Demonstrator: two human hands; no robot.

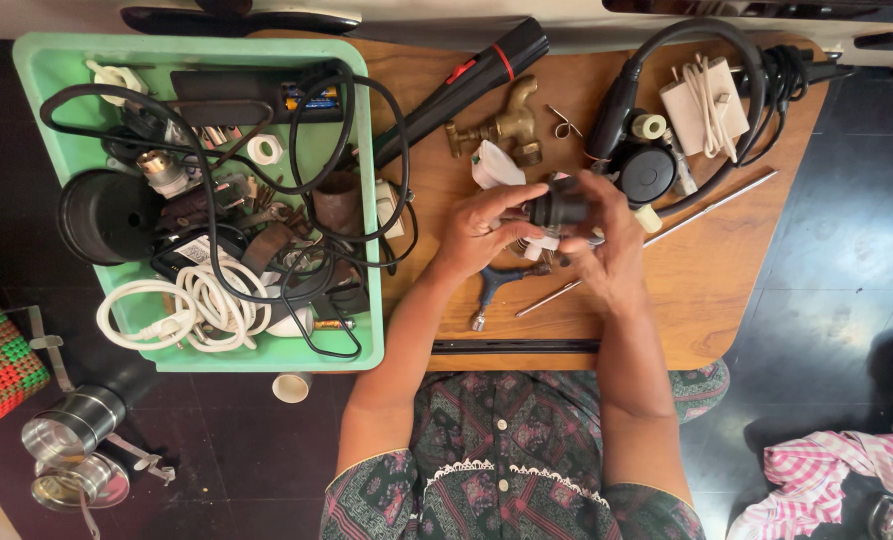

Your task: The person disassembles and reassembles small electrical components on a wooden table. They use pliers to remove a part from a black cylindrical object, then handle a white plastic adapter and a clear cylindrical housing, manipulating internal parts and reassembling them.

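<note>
left hand: left hand (478,232) over the wooden table (726,270), fingers curled, thumb and fingertips closed on the near-left side of the black cylindrical part (556,208)
right hand: right hand (606,245) curled around the right side of the same part, fingers wrapped over its top; both hands grip it together
held part: small dark cylinder, lifted just above the table surface, mid-table, between the two hands; what kind of fitting it is cannot be told
under hands: white bits partly hidden below the part; a blue-grey pliers-like tool (498,290) lies on the table just below the left hand
thin rod: long metal rod (656,240) runs diagonally across the table, passing under the right hand
brass tap: brass tap fitting (501,125) up-table from the left hand, near it, not touching
torch: black torch with red band (466,80) lies slanted from the tray edge toward the top of the table
right cluster: black round device with thick cable (649,172) just beyond the right hand; white adapter with wound cord (704,110) further up
tray: green plastic tray (36,60) on the left, well apart from the hands, packed with black cables, a white coiled cord (191,305), a black round lid (106,215), small fittings
floor: small white cup (291,386) below tray edge; metal cans (71,425) lower left; pink checked cloth (836,465) lower right
</note>
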